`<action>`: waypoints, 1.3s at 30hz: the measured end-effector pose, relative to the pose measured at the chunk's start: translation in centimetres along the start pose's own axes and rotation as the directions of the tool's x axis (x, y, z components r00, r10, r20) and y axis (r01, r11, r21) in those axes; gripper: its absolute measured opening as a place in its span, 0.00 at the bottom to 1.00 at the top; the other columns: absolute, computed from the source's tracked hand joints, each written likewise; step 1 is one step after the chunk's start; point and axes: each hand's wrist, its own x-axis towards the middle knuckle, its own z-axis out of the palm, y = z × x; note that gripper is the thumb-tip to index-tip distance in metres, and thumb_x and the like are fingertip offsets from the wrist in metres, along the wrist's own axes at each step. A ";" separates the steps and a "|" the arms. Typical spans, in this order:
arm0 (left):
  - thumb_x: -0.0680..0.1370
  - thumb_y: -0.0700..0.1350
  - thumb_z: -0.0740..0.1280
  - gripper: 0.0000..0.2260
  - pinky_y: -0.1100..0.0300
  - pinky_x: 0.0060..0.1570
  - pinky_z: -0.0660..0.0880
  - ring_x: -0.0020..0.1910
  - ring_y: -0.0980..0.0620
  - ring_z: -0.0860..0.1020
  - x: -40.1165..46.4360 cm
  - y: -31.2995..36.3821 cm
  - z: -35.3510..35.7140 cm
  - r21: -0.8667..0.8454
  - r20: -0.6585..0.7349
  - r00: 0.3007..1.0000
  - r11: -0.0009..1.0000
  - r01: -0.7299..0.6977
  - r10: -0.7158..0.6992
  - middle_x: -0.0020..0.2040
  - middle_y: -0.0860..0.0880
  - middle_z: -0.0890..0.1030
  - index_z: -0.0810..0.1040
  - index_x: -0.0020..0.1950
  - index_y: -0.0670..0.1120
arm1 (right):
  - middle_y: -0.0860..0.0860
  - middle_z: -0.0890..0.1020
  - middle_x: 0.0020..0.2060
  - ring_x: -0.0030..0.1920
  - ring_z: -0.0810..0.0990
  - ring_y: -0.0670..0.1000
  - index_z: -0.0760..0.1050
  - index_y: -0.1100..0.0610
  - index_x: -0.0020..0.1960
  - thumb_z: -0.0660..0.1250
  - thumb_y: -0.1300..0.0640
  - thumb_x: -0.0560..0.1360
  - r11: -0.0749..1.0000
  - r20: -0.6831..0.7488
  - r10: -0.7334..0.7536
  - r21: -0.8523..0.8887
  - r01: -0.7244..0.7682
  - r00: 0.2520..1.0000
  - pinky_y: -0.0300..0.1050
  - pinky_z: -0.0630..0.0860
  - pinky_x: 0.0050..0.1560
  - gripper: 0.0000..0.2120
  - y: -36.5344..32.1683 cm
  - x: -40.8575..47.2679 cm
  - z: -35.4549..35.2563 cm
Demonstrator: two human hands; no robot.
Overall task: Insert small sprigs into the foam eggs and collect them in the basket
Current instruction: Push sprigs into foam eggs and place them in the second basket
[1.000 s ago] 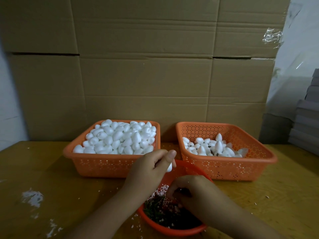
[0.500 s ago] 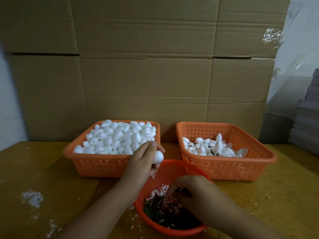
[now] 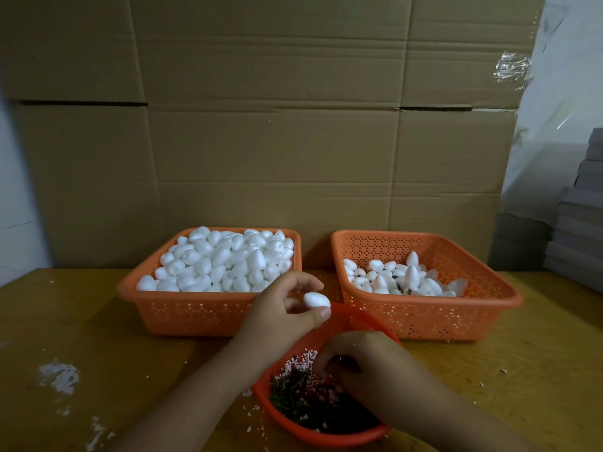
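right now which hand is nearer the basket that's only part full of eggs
Right. The right hand digs in the round bowl just in front of the part-full basket; the left hand, holding an egg, is farther left.

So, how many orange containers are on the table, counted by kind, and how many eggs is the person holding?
Square orange baskets: 2, the full basket and the part-filled basket
Round orange bowl of sprigs: 1
Foam egg in the left hand: 1
Total: 4

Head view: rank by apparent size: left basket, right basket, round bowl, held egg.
1-2. right basket and left basket: look alike, no ranking.
3. round bowl, nearer the camera and partly hidden, so unsure.
4. held egg.
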 end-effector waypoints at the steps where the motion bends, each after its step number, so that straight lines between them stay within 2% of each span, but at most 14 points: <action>1: 0.73 0.40 0.75 0.13 0.65 0.42 0.76 0.42 0.56 0.82 -0.1 0.0 0.0 0.019 0.000 1.000 1.000 -0.001 0.001 0.46 0.50 0.84 0.80 0.47 0.58 | 0.30 0.78 0.38 0.47 0.77 0.32 0.80 0.43 0.49 0.65 0.62 0.74 1.000 -0.002 -0.001 -0.002 0.001 1.000 0.26 0.70 0.46 0.14 0.0 0.0 0.0; 3: 0.72 0.40 0.75 0.14 0.66 0.43 0.75 0.43 0.59 0.81 -0.1 0.1 0.1 0.047 0.010 1.000 0.999 -0.019 0.019 0.44 0.51 0.84 0.80 0.46 0.59 | 0.29 0.79 0.39 0.47 0.77 0.33 0.80 0.42 0.49 0.65 0.61 0.74 1.000 -0.006 -0.004 -0.003 0.004 1.000 0.26 0.70 0.46 0.14 0.0 0.0 0.1; 7: 0.72 0.37 0.75 0.15 0.68 0.43 0.75 0.46 0.59 0.82 -0.1 0.2 0.1 0.071 0.039 0.996 0.994 -0.084 0.082 0.50 0.50 0.83 0.81 0.47 0.59 | 0.32 0.80 0.42 0.46 0.78 0.34 0.79 0.41 0.48 0.64 0.61 0.74 1.000 0.000 -0.003 0.001 0.003 1.000 0.30 0.73 0.47 0.14 -0.1 0.1 0.1; 11: 0.73 0.36 0.73 0.17 0.62 0.49 0.78 0.49 0.56 0.83 0.0 0.0 0.1 0.066 0.063 0.993 0.992 -0.103 0.099 0.48 0.53 0.85 0.82 0.47 0.60 | 0.28 0.78 0.38 0.45 0.78 0.33 0.80 0.42 0.48 0.64 0.62 0.74 1.000 0.011 -0.004 -0.003 0.004 1.000 0.27 0.71 0.45 0.15 -0.2 0.1 0.0; 15: 0.74 0.35 0.73 0.16 0.63 0.50 0.78 0.49 0.56 0.83 0.0 0.0 0.2 0.061 0.076 0.991 0.991 -0.116 0.111 0.49 0.56 0.84 0.81 0.48 0.57 | 0.27 0.77 0.36 0.44 0.78 0.33 0.80 0.43 0.47 0.64 0.62 0.75 1.000 0.014 0.004 0.009 -0.004 1.000 0.26 0.70 0.44 0.14 -0.3 0.0 -0.1; 20: 0.71 0.38 0.76 0.15 0.63 0.49 0.76 0.47 0.58 0.82 0.0 -0.2 0.4 0.088 0.018 0.996 0.993 -0.083 0.082 0.48 0.55 0.83 0.77 0.50 0.55 | 0.26 0.77 0.36 0.43 0.78 0.34 0.80 0.43 0.46 0.64 0.62 0.75 1.000 0.018 0.002 0.020 -0.002 1.000 0.28 0.71 0.44 0.14 -0.4 0.0 -0.2; 24: 0.68 0.48 0.76 0.11 0.59 0.47 0.78 0.44 0.56 0.82 0.0 -0.1 0.4 0.153 0.007 0.996 0.984 -0.091 0.091 0.43 0.55 0.84 0.80 0.47 0.61 | 0.26 0.76 0.36 0.44 0.78 0.32 0.80 0.43 0.46 0.64 0.62 0.75 1.000 0.015 0.006 0.022 -0.007 1.000 0.27 0.70 0.44 0.14 -0.3 0.0 -0.2; 29: 0.71 0.42 0.77 0.14 0.66 0.48 0.75 0.50 0.61 0.81 0.1 -0.1 0.4 0.151 -0.023 0.990 0.980 -0.132 0.137 0.48 0.61 0.83 0.81 0.48 0.61 | 0.27 0.77 0.35 0.44 0.78 0.34 0.80 0.43 0.46 0.65 0.60 0.75 1.000 0.005 0.001 0.018 -0.001 1.000 0.26 0.70 0.44 0.12 -0.3 0.0 -0.1; 32: 0.72 0.42 0.76 0.11 0.63 0.52 0.76 0.54 0.63 0.81 0.0 -0.1 0.4 0.066 -0.028 0.993 0.992 -0.111 0.113 0.51 0.61 0.84 0.82 0.47 0.57 | 0.27 0.77 0.36 0.43 0.79 0.35 0.80 0.42 0.47 0.65 0.60 0.76 1.000 0.008 0.012 0.026 -0.012 1.000 0.29 0.72 0.44 0.12 -0.2 0.0 -0.1; 36: 0.73 0.37 0.75 0.11 0.54 0.55 0.79 0.53 0.59 0.82 -0.2 0.0 0.5 0.002 -0.019 0.995 0.995 -0.101 0.101 0.51 0.56 0.85 0.81 0.47 0.53 | 0.32 0.79 0.39 0.46 0.78 0.35 0.80 0.42 0.48 0.65 0.59 0.76 1.000 0.006 0.015 0.017 -0.016 1.000 0.30 0.73 0.46 0.13 -0.2 0.0 -0.1; 39: 0.73 0.36 0.74 0.13 0.59 0.54 0.78 0.53 0.60 0.82 -0.1 0.1 0.5 0.031 -0.027 0.990 0.990 -0.137 0.138 0.51 0.57 0.85 0.81 0.47 0.54 | 0.29 0.78 0.37 0.46 0.78 0.34 0.80 0.42 0.48 0.65 0.59 0.76 1.000 0.013 0.013 0.020 -0.013 1.000 0.29 0.72 0.46 0.12 -0.2 0.0 -0.2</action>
